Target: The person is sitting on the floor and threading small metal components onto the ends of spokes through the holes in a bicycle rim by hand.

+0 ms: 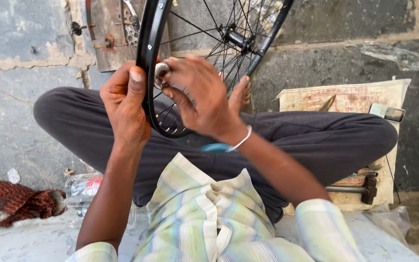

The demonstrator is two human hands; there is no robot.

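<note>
My left hand (124,99) grips the black wheel rim (146,58), fingers wrapped round it; my right hand (197,94) fingers pinch a small silver fitting (161,73) against the rim.

Black wheel rim (147,58) at 12 o'clock; dark grey trousers (316,138); pastel-striped shirt (209,218) at 6; maroon patterned cloth (18,200) at 8; white wristband (241,140).

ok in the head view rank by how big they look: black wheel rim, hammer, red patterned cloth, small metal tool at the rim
1. black spoked wheel rim
2. red patterned cloth
3. dark-headed hammer
4. small round silver metal tool
The cloth lies crumpled, so its order against the hammer is unsure.
</note>
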